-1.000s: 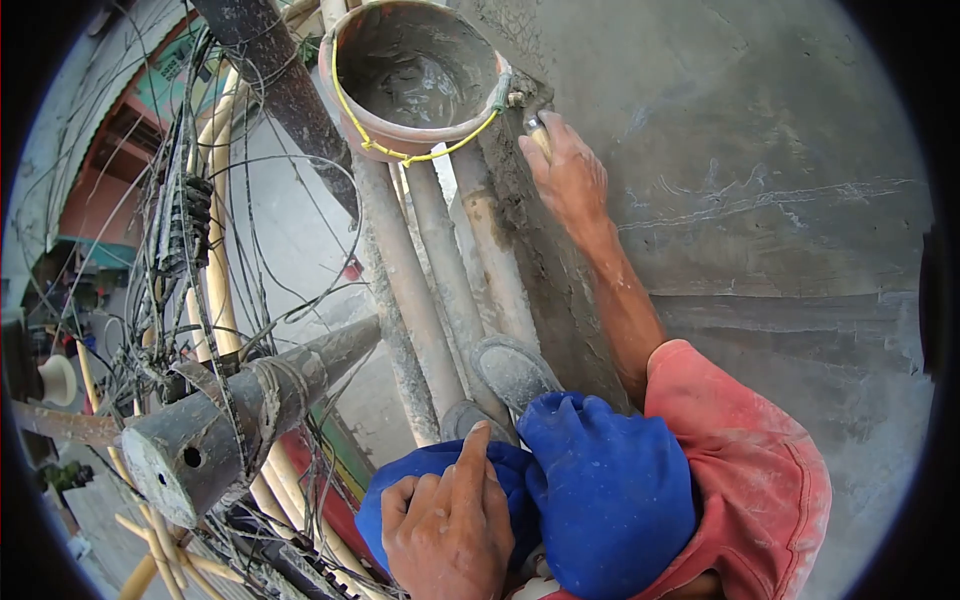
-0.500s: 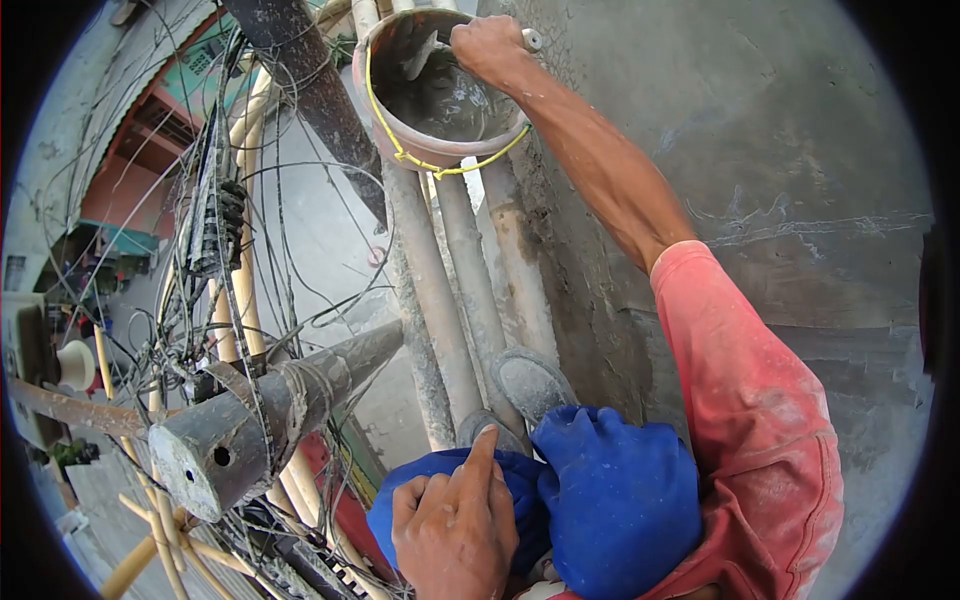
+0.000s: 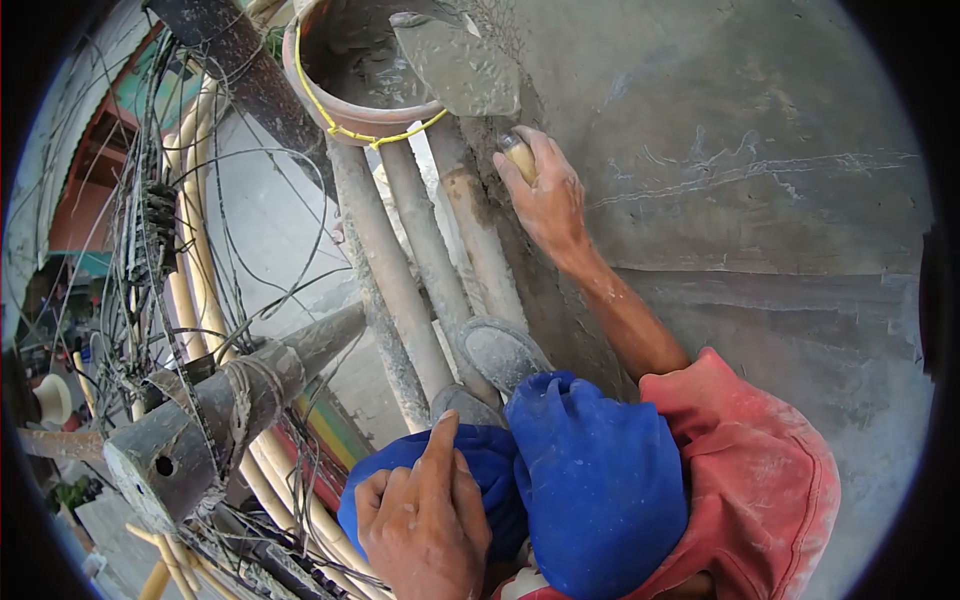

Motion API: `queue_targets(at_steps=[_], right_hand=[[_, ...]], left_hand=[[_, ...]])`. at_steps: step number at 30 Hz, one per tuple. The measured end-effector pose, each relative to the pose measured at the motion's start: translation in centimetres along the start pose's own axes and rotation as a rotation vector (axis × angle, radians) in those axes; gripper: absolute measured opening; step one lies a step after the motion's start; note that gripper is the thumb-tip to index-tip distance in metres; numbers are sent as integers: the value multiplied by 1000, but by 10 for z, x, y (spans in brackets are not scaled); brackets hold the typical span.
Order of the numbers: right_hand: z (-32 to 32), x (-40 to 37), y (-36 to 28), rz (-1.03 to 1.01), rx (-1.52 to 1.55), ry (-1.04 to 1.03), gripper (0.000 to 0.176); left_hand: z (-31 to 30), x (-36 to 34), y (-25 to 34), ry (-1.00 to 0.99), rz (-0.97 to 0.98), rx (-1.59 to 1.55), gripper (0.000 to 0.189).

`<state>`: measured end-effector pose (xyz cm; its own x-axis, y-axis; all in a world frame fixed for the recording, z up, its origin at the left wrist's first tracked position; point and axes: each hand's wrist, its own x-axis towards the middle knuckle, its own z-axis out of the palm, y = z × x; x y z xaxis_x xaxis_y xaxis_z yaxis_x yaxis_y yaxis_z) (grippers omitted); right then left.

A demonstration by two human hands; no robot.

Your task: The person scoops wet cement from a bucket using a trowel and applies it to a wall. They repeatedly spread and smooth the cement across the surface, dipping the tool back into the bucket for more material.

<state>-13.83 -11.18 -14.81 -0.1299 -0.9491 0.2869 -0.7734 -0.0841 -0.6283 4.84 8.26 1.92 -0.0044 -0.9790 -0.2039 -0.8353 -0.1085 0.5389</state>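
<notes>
Head cam, looking down. Right hand (image 3: 545, 195) clamped round wooden handle of trowel (image 3: 460, 65); blade loaded w/ wet grey mortar, up against plastered wall (image 3: 750, 130), overlapping rim of bucket (image 3: 350, 110) at top. At bottom, left hand (image 3: 425, 520) resting on blue-trousered knee (image 3: 590, 480), fingers loosely curled, index out, gripping nothing. Between, bamboo poles (image 3: 400, 270) underfoot.

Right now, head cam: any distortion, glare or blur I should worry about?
Head view: heavy fisheye, poles bow, black corners vignette; flat daylight, no glare on the wall; trowel and right hand sharp, no motion blur; cables at the left edge look softer.
</notes>
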Motion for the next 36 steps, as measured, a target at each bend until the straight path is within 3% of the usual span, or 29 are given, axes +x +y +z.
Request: queue_targets(at_steps=[5, 9, 12, 18, 20, 24, 26, 31, 36], right_hand=[[0, -109, 52, 438, 191, -197, 33], [18, -144, 100, 546, 124, -257, 34], [37, -152, 135, 610, 142, -266, 36], [39, -149, 135, 658, 183, -257, 31], [31, -139, 119, 924, 477, -287, 33], [25, -131, 122, 950, 497, -275, 31], [21, -139, 106, 877, 427, -172, 32], [29, -142, 102, 822, 361, -281, 32], [65, -122, 146, 812, 268, -308, 31]], left_hand=[[7, -1, 2, 51, -18, 4, 30], [5, -4, 3, 42, -26, 6, 31], [1, -7, 0, 20, -11, 4, 31], [-1, -6, -2, 34, 9, -2, 31], [-2, -7, -3, 15, 3, -1, 32], [-1, -5, -7, 21, 43, -1, 33], [0, -5, -8, 32, 33, 1, 32], [0, -5, -9, 54, 56, -2, 31], [0, -4, -8, 57, 39, -11, 30]])
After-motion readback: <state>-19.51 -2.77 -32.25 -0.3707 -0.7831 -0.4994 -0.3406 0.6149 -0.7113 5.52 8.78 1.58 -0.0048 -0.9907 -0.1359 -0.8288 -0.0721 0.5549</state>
